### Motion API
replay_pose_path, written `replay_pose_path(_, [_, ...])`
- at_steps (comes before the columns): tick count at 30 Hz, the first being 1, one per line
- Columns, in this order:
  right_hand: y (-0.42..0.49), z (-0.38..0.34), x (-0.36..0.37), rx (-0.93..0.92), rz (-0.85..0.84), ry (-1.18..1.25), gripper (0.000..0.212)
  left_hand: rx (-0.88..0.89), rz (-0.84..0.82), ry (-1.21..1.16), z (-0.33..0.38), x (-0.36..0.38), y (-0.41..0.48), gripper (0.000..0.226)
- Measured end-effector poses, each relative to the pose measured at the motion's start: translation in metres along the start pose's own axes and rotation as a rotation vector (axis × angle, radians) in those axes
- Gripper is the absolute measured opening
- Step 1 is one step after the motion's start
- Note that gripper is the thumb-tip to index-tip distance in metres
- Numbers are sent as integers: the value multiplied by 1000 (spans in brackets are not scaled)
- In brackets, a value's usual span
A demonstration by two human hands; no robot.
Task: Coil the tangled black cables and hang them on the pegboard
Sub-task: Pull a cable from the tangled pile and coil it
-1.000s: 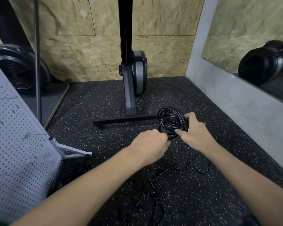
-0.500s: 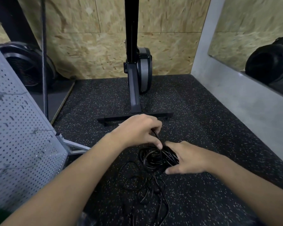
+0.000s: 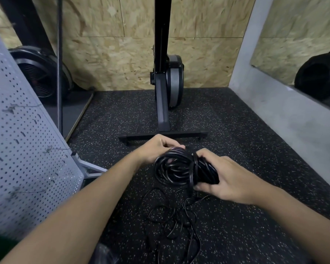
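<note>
The right hand (image 3: 227, 178), right of centre in the frame, gripped the coil (image 3: 177, 168) of black cable with thumb below and fingers wrapped over the bundle. This probably clamped the finished loops together so they would not spring apart. The left hand (image 3: 156, 147), just above and left of the coil, had its fingers curled onto the topmost loop, seemingly laying another turn in place. The coil was held low, near the floor (image 3: 236, 130), likely so the loose cable (image 3: 171, 221) lying tangled in the lower centre could feed upward without dragging. That tangle looked sizeable, so the winding seemed only partly done. The pegboard (image 3: 23, 149) leaned along the left edge of the frame, well apart from the coil, and nothing hung on the part that showed. Its top and left side were cut off, and its hooks were too small to make out clearly. The left fingertips were hidden behind the coil, so exactly which strand they pinched could not be told. The loose cable ran off the bottom edge, with no plug or free end visible. Black strands against the dark speckled floor were hard to follow, and it was unclear whether one cable or several lay there.
</note>
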State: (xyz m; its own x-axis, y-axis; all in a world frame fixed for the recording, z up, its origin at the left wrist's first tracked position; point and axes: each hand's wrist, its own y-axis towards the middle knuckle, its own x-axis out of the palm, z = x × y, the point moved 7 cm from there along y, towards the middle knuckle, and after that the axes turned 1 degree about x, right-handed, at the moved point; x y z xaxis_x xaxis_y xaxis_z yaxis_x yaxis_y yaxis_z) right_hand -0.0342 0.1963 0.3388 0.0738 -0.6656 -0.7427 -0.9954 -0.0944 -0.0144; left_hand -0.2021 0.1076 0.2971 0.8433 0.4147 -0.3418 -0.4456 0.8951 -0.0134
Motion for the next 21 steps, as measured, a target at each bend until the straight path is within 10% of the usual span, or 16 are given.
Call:
replay_pose_path(8, [-2,6,-18,41,139,224,67,-49,25,-215,4,9,-4,12])
replay_pose_path(14, [3,-7,-29,-1,271,459,50,-179,-68,-293,-1,36,-6,25])
replay_pose_path(21, [10,49,-36,262,390,-23,78,-186,79,196,-1,65,5,32])
